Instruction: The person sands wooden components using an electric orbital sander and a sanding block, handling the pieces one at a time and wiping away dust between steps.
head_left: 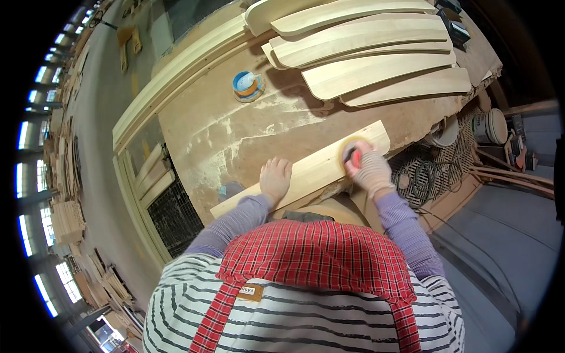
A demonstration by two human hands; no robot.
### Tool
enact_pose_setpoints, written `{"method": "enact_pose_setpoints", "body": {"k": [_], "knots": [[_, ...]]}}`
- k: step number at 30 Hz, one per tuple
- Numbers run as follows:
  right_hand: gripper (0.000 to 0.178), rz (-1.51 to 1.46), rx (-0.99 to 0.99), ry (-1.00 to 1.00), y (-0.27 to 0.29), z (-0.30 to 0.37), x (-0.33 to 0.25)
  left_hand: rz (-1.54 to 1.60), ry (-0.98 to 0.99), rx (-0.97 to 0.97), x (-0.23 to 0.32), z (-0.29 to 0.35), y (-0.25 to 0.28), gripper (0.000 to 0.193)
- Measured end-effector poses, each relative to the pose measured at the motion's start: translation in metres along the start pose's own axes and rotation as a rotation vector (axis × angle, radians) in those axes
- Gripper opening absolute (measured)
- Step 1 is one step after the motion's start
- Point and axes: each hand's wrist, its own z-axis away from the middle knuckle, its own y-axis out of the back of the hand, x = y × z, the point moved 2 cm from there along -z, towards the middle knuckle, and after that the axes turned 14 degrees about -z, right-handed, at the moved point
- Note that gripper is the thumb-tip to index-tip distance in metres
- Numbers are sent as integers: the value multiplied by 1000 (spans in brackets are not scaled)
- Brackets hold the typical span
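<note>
A long pale wooden board (315, 166) with a rounded far-right end lies slantwise on the brown worktable, close to my body. My left hand (275, 178) rests across the board and holds it, the fingers reaching over its far edge. My right hand (369, 167), in a pale wrap that leaves the fingertips bare, is closed on a round sanding pad (348, 154) with a tan rim and some red. The pad sits on the board near its right end; motion smears it, so its exact kind is unclear.
Several similar shaped boards (376, 73) lie overlapped at the back right. A blue-and-orange cup (246, 83) holding something whitish stands on the dusty worktable (206, 126). Long wooden strips (176, 76) run along the left. Right of the table are buckets (489, 126) and coiled black cable (425, 179).
</note>
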Motion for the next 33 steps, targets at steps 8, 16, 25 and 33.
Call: {"method": "enact_pose_setpoints", "body": {"k": [8,16,25,33], "knots": [[61,-229,13,207,12,-4,-64,1264,467,-231,12,-203,18,35],[61,-144,145,263,45,-81,-84,1019,348,-386,34,-252,47,49],[56,18,69,282,46,-90,-90,1044,306,-396,29,-256,36,51],[53,33,-61,290,46,-102,-112,1000,323,-418,28,-259,34,53]]}}
